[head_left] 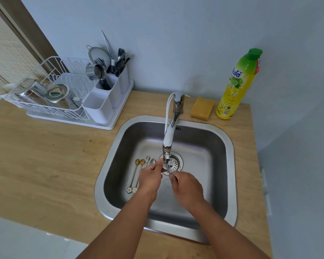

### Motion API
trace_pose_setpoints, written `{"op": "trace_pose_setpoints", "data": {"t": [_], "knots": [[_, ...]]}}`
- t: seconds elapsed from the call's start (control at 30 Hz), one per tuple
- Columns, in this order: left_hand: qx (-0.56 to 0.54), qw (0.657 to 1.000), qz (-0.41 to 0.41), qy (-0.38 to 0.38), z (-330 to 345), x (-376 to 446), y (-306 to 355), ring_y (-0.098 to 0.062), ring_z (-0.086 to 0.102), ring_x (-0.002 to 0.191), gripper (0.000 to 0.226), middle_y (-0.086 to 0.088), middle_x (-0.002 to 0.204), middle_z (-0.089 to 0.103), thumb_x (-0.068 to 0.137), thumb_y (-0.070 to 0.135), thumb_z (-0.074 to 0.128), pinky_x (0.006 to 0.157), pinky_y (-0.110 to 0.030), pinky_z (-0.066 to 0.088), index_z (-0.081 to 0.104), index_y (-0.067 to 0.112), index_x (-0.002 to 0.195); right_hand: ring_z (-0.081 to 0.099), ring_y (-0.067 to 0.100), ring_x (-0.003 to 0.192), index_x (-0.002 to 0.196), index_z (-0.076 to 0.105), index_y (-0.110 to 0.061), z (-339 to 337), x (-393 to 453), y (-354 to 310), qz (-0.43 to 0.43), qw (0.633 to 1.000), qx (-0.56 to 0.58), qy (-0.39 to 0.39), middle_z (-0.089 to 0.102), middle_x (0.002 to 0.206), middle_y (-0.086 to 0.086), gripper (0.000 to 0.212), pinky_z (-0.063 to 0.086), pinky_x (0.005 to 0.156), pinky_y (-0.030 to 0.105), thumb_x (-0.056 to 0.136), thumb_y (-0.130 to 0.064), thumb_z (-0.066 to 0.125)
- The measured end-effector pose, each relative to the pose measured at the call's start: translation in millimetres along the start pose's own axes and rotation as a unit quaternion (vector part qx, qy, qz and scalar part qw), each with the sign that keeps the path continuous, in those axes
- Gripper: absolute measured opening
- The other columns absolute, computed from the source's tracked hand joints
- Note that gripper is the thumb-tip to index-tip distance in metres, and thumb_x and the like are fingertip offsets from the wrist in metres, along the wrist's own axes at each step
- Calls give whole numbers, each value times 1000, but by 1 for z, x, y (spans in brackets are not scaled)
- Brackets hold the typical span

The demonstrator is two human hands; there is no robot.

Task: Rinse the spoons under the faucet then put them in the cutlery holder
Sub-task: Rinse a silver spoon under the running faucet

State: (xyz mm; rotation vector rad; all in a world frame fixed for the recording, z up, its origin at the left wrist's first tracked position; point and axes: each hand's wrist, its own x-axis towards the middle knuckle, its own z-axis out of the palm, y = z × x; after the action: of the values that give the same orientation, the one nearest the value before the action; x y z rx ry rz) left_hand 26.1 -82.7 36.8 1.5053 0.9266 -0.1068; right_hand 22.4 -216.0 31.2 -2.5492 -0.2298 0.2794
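Note:
Both my hands are inside the steel sink (230, 150), right under the white faucet (169, 135). My left hand (150, 179) and my right hand (187, 187) pinch one silver spoon (166, 170) between them below the spout, over the drain. Two gold spoons (135, 174) with flower ends and two silver spoons (150, 161) lie on the sink floor to the left; my left hand covers part of them. The white cutlery holder (108, 90) stands at the back left, its far compartments holding forks and spoons.
A white wire dish rack (45, 94) with steel cups and a glass lid sits beside the holder on a white tray. A yellow sponge (202, 108) and a yellow dish-soap bottle (236, 85) stand behind the sink on the wooden counter (45, 156).

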Motion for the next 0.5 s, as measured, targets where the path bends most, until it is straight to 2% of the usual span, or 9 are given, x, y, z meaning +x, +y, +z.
{"op": "trace_pose_setpoints", "data": {"t": [0.1,0.2,0.27,0.33,0.43,0.5], "knots": [[16,999,23,-20,-3,0,-1,-10,64,77,20,16,77,77,96,47,68,63,-23,45,79,37,84,61,20,84,97,66,-29,-1,2,-2,17,1000,0,-20,71,93,-5,26,38,63,29,105,-37,43],[16,997,45,-61,-2,-2,-4,2,67,76,22,21,77,77,95,46,70,67,-18,46,83,28,95,65,20,88,100,66,-29,-1,4,-4,31,999,3,-40,72,96,-7,28,43,66,31,106,-37,40],[23,995,55,-86,-2,-5,-7,6,67,70,24,18,76,77,97,44,68,67,-17,46,83,26,92,66,18,87,100,66,-29,-2,4,-6,44,997,7,-58,72,95,-10,29,50,70,33,106,-39,39],[2,993,58,-99,-2,-6,-11,0,65,65,24,8,72,76,97,40,69,69,-18,50,83,22,87,66,17,85,99,65,-30,-3,4,-7,48,995,21,-80,72,94,-10,30,51,71,33,106,-41,37],[-41,991,44,-118,-4,-7,-11,-9,66,67,22,-3,74,76,97,34,71,72,-22,57,84,21,84,64,11,81,96,62,-32,-3,3,-7,37,982,143,-121,68,89,-12,29,52,73,33,108,-40,37],[-31,990,43,-133,-4,-6,-8,-10,73,76,21,-2,83,81,100,31,67,79,-24,58,83,26,89,56,1,68,97,64,-28,-3,4,-6,33,959,251,-129,62,78,-13,28,45,66,25,109,-30,39]]}}
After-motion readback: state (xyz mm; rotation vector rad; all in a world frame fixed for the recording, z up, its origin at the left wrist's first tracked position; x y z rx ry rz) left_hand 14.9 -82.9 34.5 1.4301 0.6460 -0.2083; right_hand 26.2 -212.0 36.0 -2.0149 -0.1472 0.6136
